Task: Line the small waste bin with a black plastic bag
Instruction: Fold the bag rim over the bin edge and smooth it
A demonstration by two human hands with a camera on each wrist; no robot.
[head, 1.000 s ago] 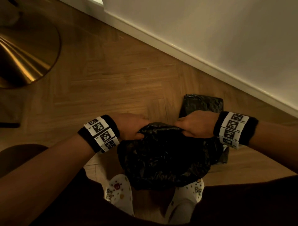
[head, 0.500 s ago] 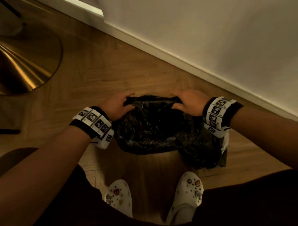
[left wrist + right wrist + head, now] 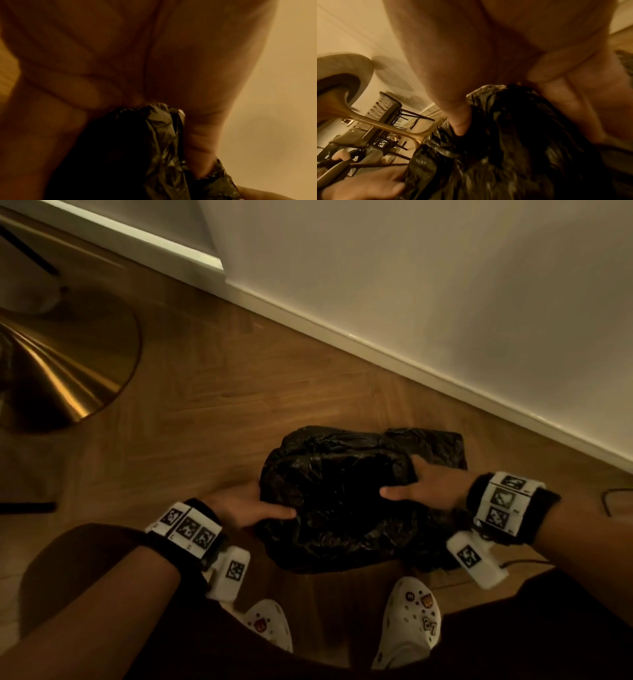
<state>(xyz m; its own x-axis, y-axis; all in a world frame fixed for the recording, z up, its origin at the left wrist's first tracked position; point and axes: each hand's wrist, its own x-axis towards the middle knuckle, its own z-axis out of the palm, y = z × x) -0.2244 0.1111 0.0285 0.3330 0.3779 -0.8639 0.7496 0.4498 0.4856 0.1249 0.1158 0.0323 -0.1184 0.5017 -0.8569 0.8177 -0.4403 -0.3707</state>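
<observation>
A crinkled black plastic bag is spread wide between my hands, low over the wooden floor. My left hand grips its left edge, thumb lying on top. My right hand grips the right edge the same way. A dark, boxy shape that looks like the small waste bin shows behind and beneath the bag's right side; most of it is hidden. Up close, the left wrist view has the bag bunched under my thumb, and the right wrist view has the bag in my palm.
A round brass base stands on the floor at the left. The white wall and baseboard run diagonally just behind the bag. My feet in white clogs are right below it. A thin cable lies at the right.
My hands have moved apart from the bunched top of the bag to its two sides. The bag has gone from hanging down to being spread wide over the dark shape.
</observation>
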